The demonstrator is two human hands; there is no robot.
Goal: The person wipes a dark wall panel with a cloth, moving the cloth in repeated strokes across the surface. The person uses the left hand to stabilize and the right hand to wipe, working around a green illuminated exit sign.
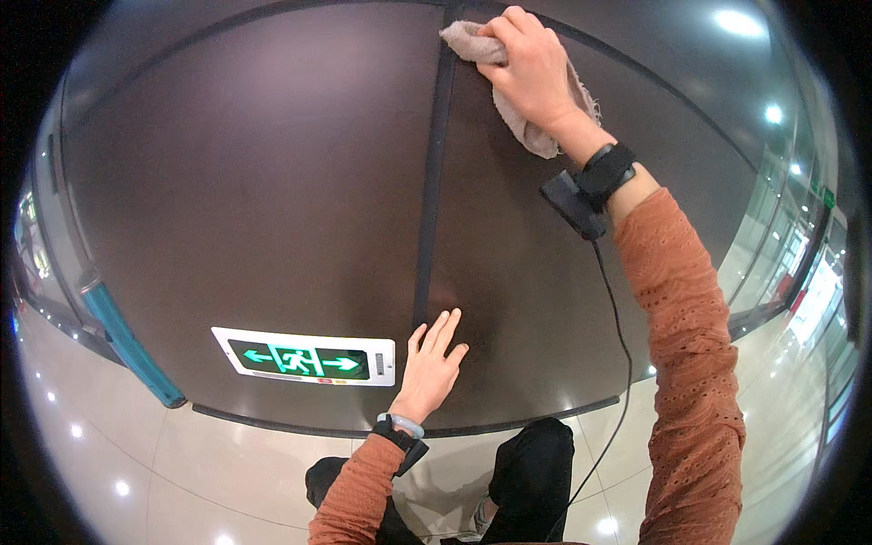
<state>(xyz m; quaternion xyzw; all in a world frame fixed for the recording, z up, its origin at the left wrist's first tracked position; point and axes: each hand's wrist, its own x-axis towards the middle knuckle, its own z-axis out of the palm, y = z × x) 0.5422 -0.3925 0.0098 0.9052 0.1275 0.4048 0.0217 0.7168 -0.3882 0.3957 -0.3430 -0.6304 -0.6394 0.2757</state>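
Observation:
Against the dark brown wall panel (286, 204), my right hand (535, 68) grips a greyish cloth (477, 46) at the upper right, next to a black vertical seam strip (436, 150). Part of the cloth hangs below the palm and wrist. Lower down, my left hand (432, 364) rests on the panel with its fingers spread and holds nothing. It lies just right of a lit green exit sign (296, 359) in a white frame, near the bottom end of the seam strip.
A black cable (616, 320) runs down from the device (572, 204) strapped to my right wrist. A blue-green bar (133, 344) stands at the panel's left edge. Below are my knees in black trousers (535, 463) and the glossy tiled floor (231, 470). Glass panes (776, 218) line the right.

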